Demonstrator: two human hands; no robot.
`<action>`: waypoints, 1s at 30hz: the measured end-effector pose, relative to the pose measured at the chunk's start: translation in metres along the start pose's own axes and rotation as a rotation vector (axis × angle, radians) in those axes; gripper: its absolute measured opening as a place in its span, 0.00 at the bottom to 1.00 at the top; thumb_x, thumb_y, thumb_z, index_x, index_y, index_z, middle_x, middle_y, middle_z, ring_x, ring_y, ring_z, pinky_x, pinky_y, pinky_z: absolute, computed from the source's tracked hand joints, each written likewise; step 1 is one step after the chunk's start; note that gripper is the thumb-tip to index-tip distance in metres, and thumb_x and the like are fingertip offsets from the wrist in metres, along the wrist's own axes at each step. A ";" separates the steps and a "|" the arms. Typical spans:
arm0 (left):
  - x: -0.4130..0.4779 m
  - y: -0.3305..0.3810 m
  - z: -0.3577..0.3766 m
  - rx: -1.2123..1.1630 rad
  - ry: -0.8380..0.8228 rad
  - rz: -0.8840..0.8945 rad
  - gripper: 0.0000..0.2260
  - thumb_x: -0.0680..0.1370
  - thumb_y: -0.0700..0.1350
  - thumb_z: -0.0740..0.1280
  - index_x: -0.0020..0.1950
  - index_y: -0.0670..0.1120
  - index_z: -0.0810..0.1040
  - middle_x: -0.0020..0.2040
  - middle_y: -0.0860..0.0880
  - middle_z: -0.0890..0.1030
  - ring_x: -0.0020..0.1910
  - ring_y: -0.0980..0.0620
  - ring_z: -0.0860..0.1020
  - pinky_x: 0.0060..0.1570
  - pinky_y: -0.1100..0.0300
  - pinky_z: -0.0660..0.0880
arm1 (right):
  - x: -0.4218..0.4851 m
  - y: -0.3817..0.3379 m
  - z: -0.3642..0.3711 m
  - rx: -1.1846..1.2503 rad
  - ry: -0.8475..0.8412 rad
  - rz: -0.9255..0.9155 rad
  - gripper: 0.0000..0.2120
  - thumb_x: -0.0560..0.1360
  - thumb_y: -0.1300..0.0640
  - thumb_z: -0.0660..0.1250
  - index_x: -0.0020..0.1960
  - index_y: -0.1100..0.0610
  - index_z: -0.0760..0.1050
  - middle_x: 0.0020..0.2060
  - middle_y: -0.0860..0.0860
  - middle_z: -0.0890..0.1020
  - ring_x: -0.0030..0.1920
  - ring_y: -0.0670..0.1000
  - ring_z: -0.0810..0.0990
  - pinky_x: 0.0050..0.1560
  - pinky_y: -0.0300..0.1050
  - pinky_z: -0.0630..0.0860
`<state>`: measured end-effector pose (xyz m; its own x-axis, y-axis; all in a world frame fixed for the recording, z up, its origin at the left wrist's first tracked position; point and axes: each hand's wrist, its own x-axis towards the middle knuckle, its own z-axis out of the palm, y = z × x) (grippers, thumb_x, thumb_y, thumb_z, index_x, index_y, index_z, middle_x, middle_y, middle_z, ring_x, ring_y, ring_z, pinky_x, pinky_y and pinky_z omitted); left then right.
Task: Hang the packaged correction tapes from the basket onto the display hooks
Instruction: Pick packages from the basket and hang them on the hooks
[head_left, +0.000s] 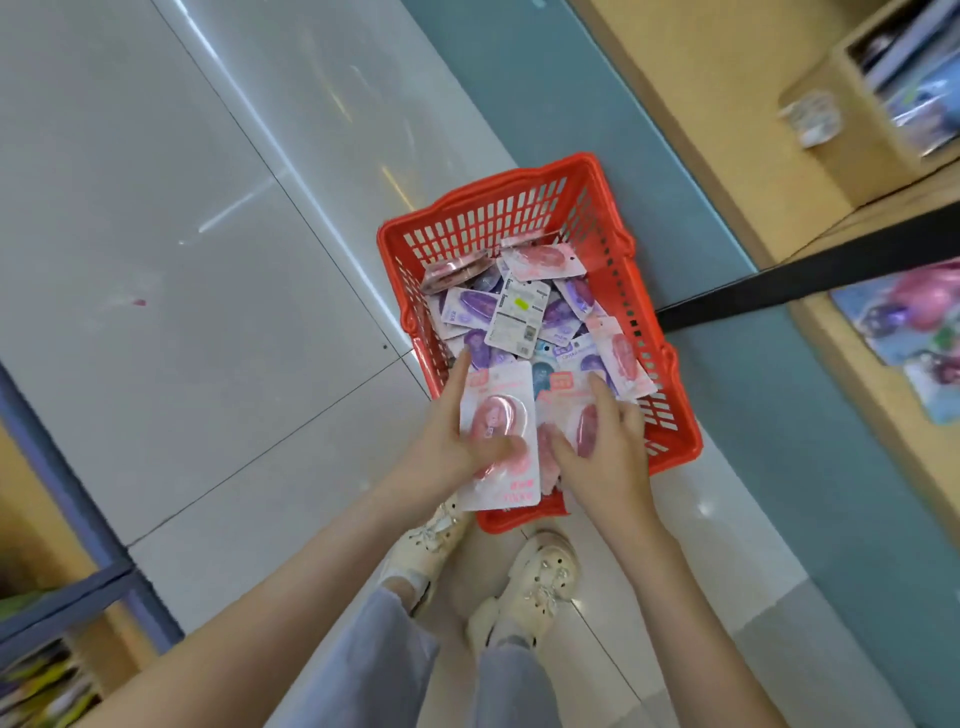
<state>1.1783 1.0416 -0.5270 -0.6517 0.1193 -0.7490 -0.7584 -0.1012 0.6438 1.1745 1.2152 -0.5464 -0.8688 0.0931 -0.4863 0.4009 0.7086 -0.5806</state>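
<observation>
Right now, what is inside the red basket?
The red basket holds a heap of pink and purple correction tapes; left hand and right hand each grip a pink one. Lower layers are hidden.

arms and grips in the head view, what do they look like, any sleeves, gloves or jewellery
Both arms are a person's and bare. The left forearm and right forearm show no sleeve right up to the frame edge. The left grip and right grip are ungloved, with no watch, bracelet or ring visible. The nails are too blurred to judge.
</observation>
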 end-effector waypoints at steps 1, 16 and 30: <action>-0.013 0.017 0.007 -0.035 -0.005 0.019 0.45 0.70 0.33 0.74 0.71 0.68 0.53 0.65 0.56 0.75 0.56 0.57 0.80 0.35 0.64 0.76 | -0.012 -0.017 -0.021 0.022 0.023 -0.041 0.36 0.72 0.56 0.72 0.76 0.51 0.60 0.56 0.52 0.65 0.53 0.49 0.70 0.53 0.30 0.61; -0.238 0.333 0.082 -0.099 -0.343 0.360 0.28 0.65 0.36 0.71 0.62 0.47 0.67 0.50 0.46 0.82 0.44 0.48 0.83 0.38 0.54 0.80 | -0.181 -0.240 -0.335 0.083 0.367 -0.430 0.34 0.74 0.52 0.70 0.72 0.40 0.55 0.54 0.47 0.63 0.54 0.31 0.64 0.55 0.19 0.58; -0.506 0.524 0.236 0.180 -0.490 1.080 0.21 0.69 0.35 0.74 0.58 0.45 0.71 0.51 0.45 0.83 0.48 0.48 0.83 0.45 0.55 0.80 | -0.357 -0.355 -0.601 -0.139 0.772 -0.913 0.34 0.72 0.39 0.63 0.75 0.45 0.58 0.54 0.48 0.65 0.54 0.46 0.67 0.57 0.23 0.59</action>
<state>1.1111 1.1612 0.2260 -0.8520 0.4249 0.3058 0.2164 -0.2460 0.9448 1.1674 1.3506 0.2256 -0.7798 -0.1213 0.6142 -0.4459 0.7962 -0.4089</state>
